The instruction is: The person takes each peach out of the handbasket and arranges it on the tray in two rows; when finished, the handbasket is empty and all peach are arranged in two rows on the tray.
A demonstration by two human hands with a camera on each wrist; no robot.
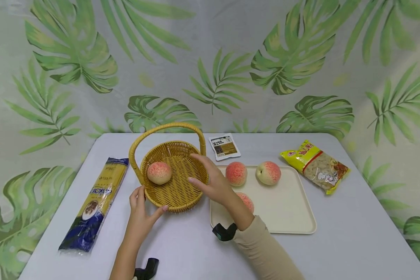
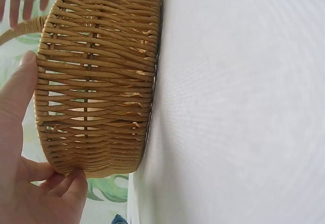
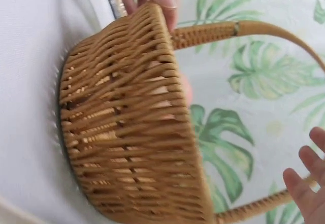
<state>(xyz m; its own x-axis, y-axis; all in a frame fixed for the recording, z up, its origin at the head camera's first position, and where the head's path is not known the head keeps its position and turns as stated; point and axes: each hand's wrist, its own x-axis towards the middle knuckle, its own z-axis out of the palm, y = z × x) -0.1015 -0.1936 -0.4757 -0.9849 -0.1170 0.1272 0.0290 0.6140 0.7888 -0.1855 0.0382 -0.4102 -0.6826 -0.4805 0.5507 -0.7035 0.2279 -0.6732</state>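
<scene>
A wicker basket (image 1: 176,184) with a tall arched handle stands left of the table's middle, with one peach (image 1: 159,173) in its left side. My left hand (image 1: 141,219) holds the basket at its near left; in the left wrist view the thumb lies at the rim and the bent fingers against the woven wall. Over the basket's right rim reaches my right hand (image 1: 215,181), fingers stretched and spread, nothing in it. On the cream tray (image 1: 283,214) lie a peach (image 1: 236,174), another peach (image 1: 268,173) and a third peach (image 1: 245,202), partly hidden by the right forearm.
A long blue and yellow pasta packet (image 1: 94,206) lies left of the basket. Behind the tray is a small white and brown sachet (image 1: 225,146). A yellow bag (image 1: 316,166) with a clear window lies at the tray's far right corner.
</scene>
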